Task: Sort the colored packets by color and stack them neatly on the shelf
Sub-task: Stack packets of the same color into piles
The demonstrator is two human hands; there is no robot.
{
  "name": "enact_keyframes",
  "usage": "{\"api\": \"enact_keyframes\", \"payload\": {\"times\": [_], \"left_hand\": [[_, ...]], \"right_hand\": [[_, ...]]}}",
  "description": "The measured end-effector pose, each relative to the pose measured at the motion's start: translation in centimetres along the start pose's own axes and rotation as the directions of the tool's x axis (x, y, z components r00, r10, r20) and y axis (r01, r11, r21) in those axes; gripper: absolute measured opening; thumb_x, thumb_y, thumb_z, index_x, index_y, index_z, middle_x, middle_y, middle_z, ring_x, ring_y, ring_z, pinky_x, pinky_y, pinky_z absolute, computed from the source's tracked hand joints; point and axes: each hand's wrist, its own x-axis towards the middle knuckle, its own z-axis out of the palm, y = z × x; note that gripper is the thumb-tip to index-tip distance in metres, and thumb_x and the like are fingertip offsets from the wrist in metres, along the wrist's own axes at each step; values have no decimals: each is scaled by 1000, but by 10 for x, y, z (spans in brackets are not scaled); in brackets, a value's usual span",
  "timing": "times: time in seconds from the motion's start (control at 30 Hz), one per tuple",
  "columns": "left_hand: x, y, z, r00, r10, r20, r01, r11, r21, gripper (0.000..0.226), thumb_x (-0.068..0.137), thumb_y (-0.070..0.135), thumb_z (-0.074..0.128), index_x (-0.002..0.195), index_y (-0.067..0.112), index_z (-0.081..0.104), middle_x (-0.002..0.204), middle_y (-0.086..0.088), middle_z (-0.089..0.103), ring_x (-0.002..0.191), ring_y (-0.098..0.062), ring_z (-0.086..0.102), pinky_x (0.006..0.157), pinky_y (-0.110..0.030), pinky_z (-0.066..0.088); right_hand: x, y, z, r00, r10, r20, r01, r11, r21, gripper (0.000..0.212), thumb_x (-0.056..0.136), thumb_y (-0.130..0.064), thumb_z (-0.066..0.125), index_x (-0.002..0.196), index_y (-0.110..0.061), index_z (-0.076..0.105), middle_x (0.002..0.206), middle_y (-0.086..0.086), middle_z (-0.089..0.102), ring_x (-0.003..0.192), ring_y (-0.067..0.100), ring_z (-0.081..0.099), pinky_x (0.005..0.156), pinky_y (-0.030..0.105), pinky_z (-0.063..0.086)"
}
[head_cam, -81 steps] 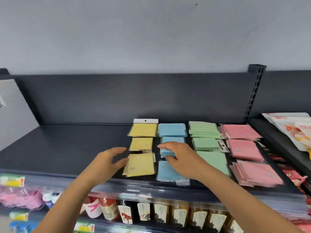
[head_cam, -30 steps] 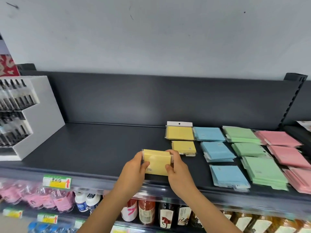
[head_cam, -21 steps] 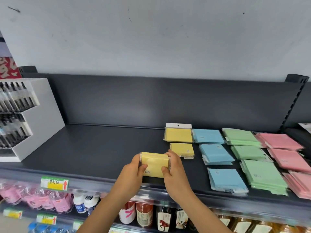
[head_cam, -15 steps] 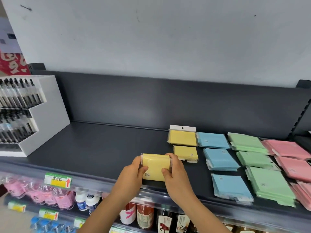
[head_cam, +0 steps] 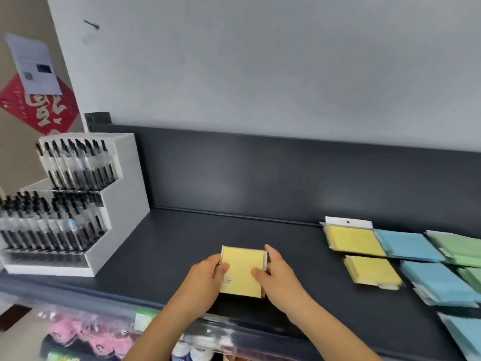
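Observation:
A stack of yellow packets (head_cam: 242,272) is held between both hands above the front of the dark shelf (head_cam: 182,238). My left hand (head_cam: 205,280) grips its left edge and my right hand (head_cam: 278,277) grips its right edge, thumbs on top. To the right lie two more yellow packets: one with a white hang tab (head_cam: 351,239) at the back and a smaller one (head_cam: 372,272) in front of it. Blue packets (head_cam: 411,246) and green packets (head_cam: 458,246) lie further right in rows, partly cut off by the frame edge.
A white tiered display of black pens (head_cam: 70,212) stands at the shelf's left end. The shelf's dark back panel (head_cam: 260,175) rises behind. Below the front edge, a lower shelf holds pink items (head_cam: 86,337) and bottles.
Both hands picked up the front yellow stack and carried it left, away from the other yellow packets. The view has swung left, so the pink packets are out of frame.

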Motion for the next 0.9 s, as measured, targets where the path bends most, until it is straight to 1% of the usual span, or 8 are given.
{"api": "enact_keyframes", "payload": {"times": [0.17,0.37,0.43,0.5,0.57,0.63,0.8,0.9], "left_hand": [[32,-67,-68,992,-76,-98,79,996,34,27,98,27,38,120,19,52,93,2,61,78,-11,56,62,-23,41],[75,-110,-108,978,-140,-155,158,982,106,31,98,21,38,123,9,52,111,-10,61,95,-22,56,80,-32,43],[86,-117,-111,976,-151,-156,172,977,129,34,98,19,37,127,8,50,118,-12,60,104,-25,56,85,-31,43],[95,-125,-110,976,-152,-158,176,973,152,36,97,17,36,130,9,48,122,-13,59,108,-27,55,90,-32,43],[97,-130,-106,974,-138,-179,167,974,154,36,97,18,37,129,8,48,123,-14,59,110,-29,53,94,-33,42],[97,-133,-102,974,-104,-200,139,975,170,37,98,21,35,130,7,48,124,-13,58,111,-29,49,95,-32,37],[96,-142,-97,968,-50,-244,109,966,235,40,99,33,31,130,13,45,121,-7,58,103,-24,45,89,-30,36],[95,-149,-93,979,-72,-192,115,969,220,67,88,58,41,138,14,36,129,-2,52,109,-21,41,92,-29,37]], "right_hand": [[58,-44,89,998,55,4,-55,997,-59,61,94,-25,53,146,-16,23,142,5,39,119,22,49,93,38,51],[110,-73,149,991,118,-57,-115,992,48,65,91,-22,56,147,-14,24,142,6,40,119,24,50,93,39,51],[119,-80,156,988,138,-70,-132,988,78,61,89,-21,57,144,-15,29,137,7,44,111,22,53,87,37,55],[127,-86,160,988,138,-74,-135,990,47,58,90,-21,56,142,-15,33,135,7,45,102,19,53,78,30,56],[133,-90,160,989,135,-54,-136,991,-15,55,90,-22,55,140,-13,34,133,8,46,106,21,53,82,29,53],[140,-94,157,989,147,-11,-147,988,-34,51,89,-23,56,136,-11,37,130,8,47,107,21,51,88,30,48],[149,-94,157,979,201,26,-198,977,-85,50,86,-24,58,132,-12,43,134,6,39,104,19,48,84,28,45],[148,-89,161,982,189,-2,-189,982,-29,49,85,-18,58,131,-6,45,134,8,43,112,21,50,88,29,46]]}}
